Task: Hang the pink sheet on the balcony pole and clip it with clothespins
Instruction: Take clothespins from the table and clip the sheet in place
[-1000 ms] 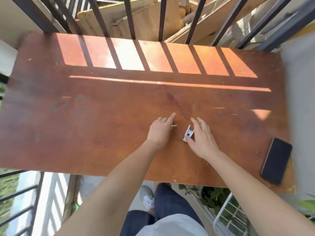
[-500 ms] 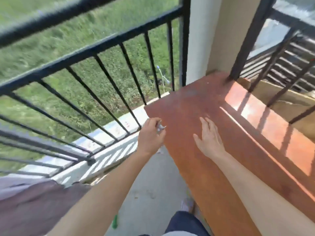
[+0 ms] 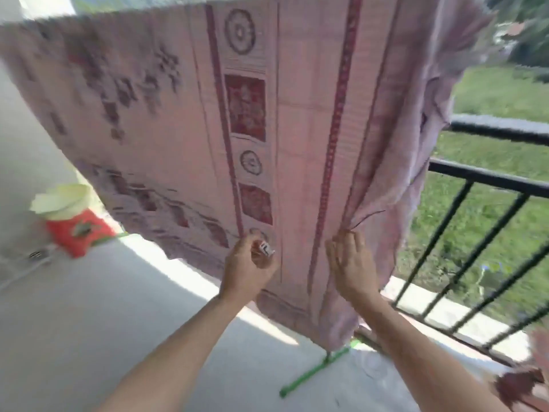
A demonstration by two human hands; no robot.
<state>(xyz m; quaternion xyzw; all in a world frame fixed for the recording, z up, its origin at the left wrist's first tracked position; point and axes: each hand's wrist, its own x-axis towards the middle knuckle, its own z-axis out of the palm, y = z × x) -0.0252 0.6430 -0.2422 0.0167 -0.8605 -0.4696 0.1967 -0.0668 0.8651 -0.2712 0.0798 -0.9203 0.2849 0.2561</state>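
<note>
Head view, blurred. Pink sheet (image 3: 297, 120) hung spread in front of the person, its right edge bunched beside the black railing (image 3: 481, 179). Left hand (image 3: 248, 267) was curled, pinching a small white clothespin (image 3: 266, 249) at the fabric. Right hand (image 3: 352, 264) gripped a gathered fold of the sheet. Green stand foot (image 3: 312, 373) lay on the floor.

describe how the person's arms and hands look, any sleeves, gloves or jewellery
Both forearms are bare as far as the frame shows, with no sleeve reaching into view. The left hand and the right hand wear no gloves. No watch, bracelet or ring can be made out on either wrist or on the fingers, though the picture is somewhat blurred.
</note>
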